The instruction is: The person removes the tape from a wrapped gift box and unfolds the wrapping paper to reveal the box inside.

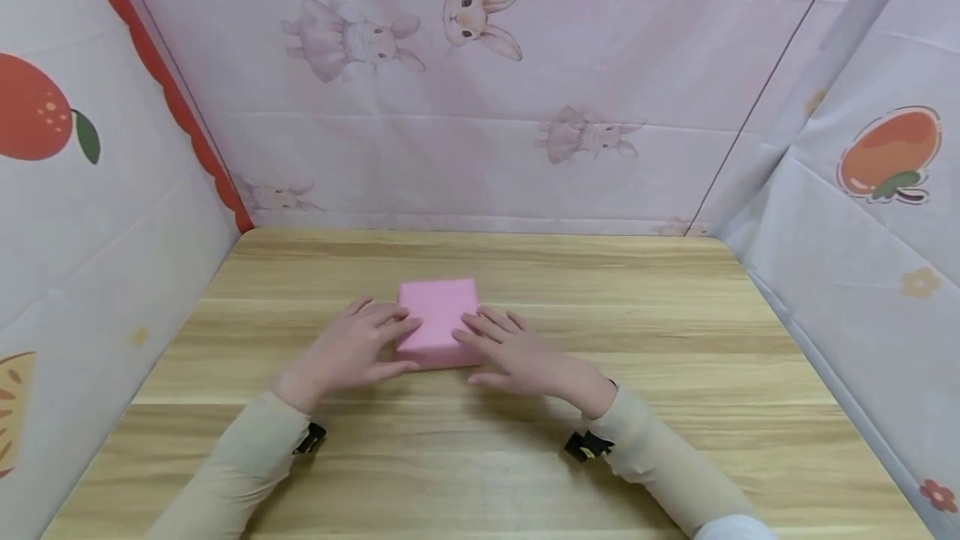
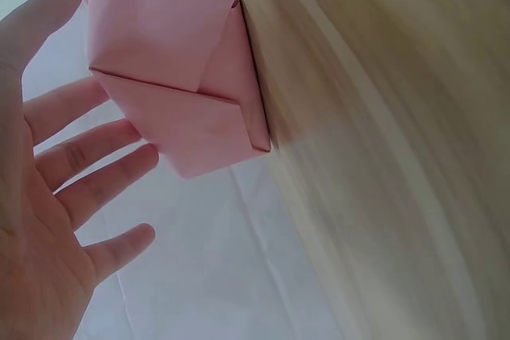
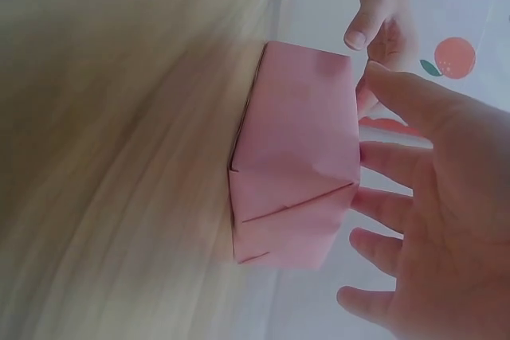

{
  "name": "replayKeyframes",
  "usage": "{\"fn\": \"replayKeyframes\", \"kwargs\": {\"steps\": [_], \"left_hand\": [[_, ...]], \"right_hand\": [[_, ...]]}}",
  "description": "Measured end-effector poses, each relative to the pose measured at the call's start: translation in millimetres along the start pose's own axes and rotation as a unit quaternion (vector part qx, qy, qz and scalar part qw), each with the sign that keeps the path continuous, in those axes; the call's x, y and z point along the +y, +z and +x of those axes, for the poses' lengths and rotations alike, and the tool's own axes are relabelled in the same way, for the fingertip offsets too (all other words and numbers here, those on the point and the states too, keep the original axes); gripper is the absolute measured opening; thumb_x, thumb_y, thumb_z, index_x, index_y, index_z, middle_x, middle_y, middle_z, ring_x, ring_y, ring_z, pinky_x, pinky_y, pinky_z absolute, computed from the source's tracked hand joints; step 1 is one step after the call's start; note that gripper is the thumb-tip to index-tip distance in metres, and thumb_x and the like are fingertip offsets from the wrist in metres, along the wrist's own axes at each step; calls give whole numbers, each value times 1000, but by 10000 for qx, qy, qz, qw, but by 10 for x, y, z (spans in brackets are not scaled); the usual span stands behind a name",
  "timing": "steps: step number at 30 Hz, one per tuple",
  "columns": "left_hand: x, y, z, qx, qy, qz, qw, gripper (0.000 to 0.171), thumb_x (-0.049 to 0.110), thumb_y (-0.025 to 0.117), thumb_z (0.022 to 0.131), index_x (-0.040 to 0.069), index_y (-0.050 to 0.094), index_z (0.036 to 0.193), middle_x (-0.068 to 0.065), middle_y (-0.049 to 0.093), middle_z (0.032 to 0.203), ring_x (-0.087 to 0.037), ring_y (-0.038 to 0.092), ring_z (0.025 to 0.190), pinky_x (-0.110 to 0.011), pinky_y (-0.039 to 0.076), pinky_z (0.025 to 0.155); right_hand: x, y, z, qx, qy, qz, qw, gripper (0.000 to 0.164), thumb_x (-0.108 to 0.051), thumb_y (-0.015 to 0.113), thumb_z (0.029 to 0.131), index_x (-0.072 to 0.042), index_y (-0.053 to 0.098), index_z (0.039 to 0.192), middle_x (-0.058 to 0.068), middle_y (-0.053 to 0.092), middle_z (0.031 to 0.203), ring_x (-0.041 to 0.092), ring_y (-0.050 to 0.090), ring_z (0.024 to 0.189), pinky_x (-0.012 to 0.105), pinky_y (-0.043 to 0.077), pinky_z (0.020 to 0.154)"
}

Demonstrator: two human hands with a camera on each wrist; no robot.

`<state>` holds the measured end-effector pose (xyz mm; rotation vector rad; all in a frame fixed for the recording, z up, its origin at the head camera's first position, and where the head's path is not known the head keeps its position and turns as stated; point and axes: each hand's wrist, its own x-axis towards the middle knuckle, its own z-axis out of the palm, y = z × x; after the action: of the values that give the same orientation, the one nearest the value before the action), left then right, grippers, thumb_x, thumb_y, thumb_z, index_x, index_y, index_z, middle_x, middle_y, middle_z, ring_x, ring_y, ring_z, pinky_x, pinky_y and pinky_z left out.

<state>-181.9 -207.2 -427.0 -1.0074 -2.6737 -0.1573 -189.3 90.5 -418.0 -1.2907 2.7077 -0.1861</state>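
Observation:
A pink paper-wrapped box [image 1: 438, 311] sits on the wooden table, its folded paper ends showing in both wrist views. My left hand [image 1: 356, 348] lies at its left side, fingertips on the left edge of the top, thumb by the near lower corner. On the other side my right hand [image 1: 525, 357] rests its fingertips on the top's right edge, thumb apart toward the near side. Fingers of both hands are spread and fairly straight. In the left wrist view the folded end flap [image 2: 187, 125] faces the left hand; a similar fold [image 3: 295, 220] faces the right hand.
The wood-grain table [image 1: 480, 457] spreads around the box. A pink rabbit-print cloth [image 1: 480, 173] hangs behind its far edge. White fruit-print cloths stand along the left side [image 1: 150, 248] and the right side [image 1: 847, 265]. Dark wrist straps [image 1: 588, 446] show by the sleeves.

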Motion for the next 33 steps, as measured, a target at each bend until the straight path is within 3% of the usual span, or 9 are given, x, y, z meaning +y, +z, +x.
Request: {"fn": "replayKeyframes", "kwargs": {"steps": [10, 16, 33], "left_hand": [[185, 13, 221, -144, 178, -109, 9997, 60, 62, 59, 87, 23, 62, 132, -6, 63, 131, -25, 57, 124, -55, 34, 114], [273, 35, 365, -308, 183, -190, 9992, 61, 63, 58, 88, 23, 60, 134, -6, 62, 134, -26, 56, 127, -55, 32, 115], [495, 160, 705, -374, 345, -220, 9985, 61, 58, 61, 88, 20, 59, 135, -7, 61, 134, -27, 56, 126, -59, 34, 112]], "right_hand": [[151, 22, -254, 270, 84, -85, 9996, 67, -54, 46, 98, -24, 27, 155, 5, 20, 163, 32, 15, 152, 58, 20, 119], [244, 13, -378, 392, 135, 66, 9991, 66, -50, 50, 97, -22, 30, 154, 7, 23, 162, 35, 17, 151, 60, 21, 118], [494, -19, -652, 603, 372, 503, 9962, 65, -46, 56, 95, -20, 36, 151, 8, 28, 161, 38, 19, 150, 59, 21, 119]]}}
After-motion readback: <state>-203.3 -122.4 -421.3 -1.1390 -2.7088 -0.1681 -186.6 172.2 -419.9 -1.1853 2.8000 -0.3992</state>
